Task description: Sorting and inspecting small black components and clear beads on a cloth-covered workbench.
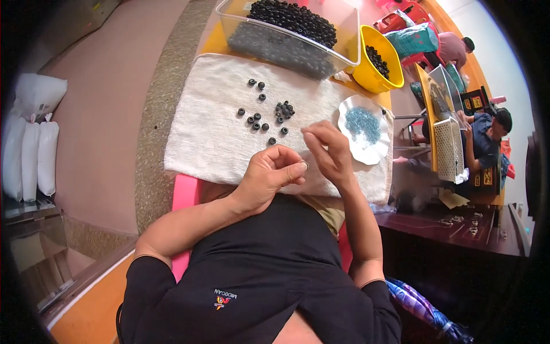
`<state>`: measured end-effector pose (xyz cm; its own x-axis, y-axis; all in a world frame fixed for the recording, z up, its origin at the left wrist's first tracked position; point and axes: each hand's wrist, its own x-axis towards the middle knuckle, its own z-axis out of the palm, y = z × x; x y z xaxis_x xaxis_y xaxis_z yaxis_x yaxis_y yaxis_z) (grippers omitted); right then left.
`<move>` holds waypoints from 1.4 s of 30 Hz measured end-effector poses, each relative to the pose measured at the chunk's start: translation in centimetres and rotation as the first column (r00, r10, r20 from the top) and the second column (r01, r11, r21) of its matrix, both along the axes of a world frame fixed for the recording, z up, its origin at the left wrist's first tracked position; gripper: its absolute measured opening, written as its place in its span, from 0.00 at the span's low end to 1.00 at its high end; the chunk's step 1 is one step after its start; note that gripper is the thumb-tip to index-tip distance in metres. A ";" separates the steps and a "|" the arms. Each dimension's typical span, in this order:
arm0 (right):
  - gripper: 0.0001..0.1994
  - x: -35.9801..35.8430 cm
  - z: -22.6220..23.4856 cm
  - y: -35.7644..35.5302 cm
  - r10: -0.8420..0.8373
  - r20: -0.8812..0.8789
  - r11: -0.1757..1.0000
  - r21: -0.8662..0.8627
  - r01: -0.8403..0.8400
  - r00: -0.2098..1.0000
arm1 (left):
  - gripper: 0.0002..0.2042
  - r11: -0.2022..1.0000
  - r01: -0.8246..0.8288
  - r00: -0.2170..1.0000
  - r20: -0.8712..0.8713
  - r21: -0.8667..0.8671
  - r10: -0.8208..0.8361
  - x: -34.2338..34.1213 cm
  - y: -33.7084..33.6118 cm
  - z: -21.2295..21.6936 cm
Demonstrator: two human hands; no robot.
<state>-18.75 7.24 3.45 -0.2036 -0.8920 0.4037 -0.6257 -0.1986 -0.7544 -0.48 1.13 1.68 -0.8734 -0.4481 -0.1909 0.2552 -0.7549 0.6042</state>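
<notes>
I'm pinching sth tiny in left hand (272, 172); right hand (327, 150) fingertips pinched too, beads (269, 114) just beyond. Keeping hands close, steady.

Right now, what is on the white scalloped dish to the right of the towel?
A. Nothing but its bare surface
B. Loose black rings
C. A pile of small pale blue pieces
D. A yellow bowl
C: the white scalloped dish holds a heap of small pale blue pieces, while the black rings lie scattered on the white towel beside it.
</notes>
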 end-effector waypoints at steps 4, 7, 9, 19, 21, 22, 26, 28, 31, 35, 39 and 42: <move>0.14 1.2 -0.4 -2.7 -0.073 -0.374 0.980 0.143 0.136 0.925 | 0.06 0.993 -0.007 1.000 -0.012 -0.117 0.005 0.1 0.0 0.4; 0.13 2.0 -0.5 -3.6 -0.075 -0.574 0.959 0.182 0.216 0.815 | 0.06 0.990 -0.018 0.999 -0.029 -0.141 0.014 0.0 0.1 0.3; 0.12 1.9 -0.8 -3.6 -0.067 -0.576 0.955 0.199 0.219 0.815 | 0.06 0.991 -0.022 0.999 -0.032 -0.132 0.018 0.0 0.1 0.4; 0.12 1.5 -0.4 -3.5 -0.062 -0.467 0.960 0.215 0.181 0.882 | 0.06 0.990 0.031 0.999 0.019 -0.137 -0.028 0.2 0.3 0.5; 0.13 1.8 -0.2 -4.0 -0.056 -0.506 0.955 0.224 0.194 0.861 | 0.06 0.989 0.024 1.000 0.011 -0.144 -0.023 0.2 0.3 0.4; 0.13 2.0 -0.2 -4.2 -0.064 -0.535 0.948 0.231 0.219 0.842 | 0.06 0.989 0.017 1.000 0.001 -0.150 -0.017 0.2 0.4 0.4; 0.14 2.2 -0.3 -4.6 -0.077 -0.582 0.936 0.238 0.260 0.809 | 0.06 0.987 0.014 1.000 -0.014 -0.161 -0.017 0.2 0.4 0.6; 0.15 2.2 -0.4 -4.7 -0.082 -0.571 0.929 0.252 0.269 0.817 | 0.06 0.988 0.026 1.000 -0.007 -0.150 -0.027 0.2 0.4 0.6; 0.14 2.5 -0.5 -4.9 -0.103 -0.552 0.922 0.259 0.288 0.827 | 0.06 0.988 0.033 0.999 0.018 -0.149 -0.030 0.4 0.3 0.6; 0.13 2.8 -0.9 -5.4 -0.148 -0.538 0.911 0.253 0.327 0.830 | 0.06 0.988 0.031 0.999 0.014 -0.154 -0.029 0.3 0.4 0.7; 0.11 3.1 -1.1 -5.7 -0.177 -0.518 0.900 0.259 0.351 0.837 | 0.06 0.988 0.026 1.000 0.011 -0.154 -0.024 0.3 0.4 0.6; 0.10 3.1 -1.1 -5.7 -0.176 -0.513 0.892 0.278 0.357 0.840 | 0.06 0.988 0.025 1.000 0.004 -0.153 -0.024 0.3 0.4 0.7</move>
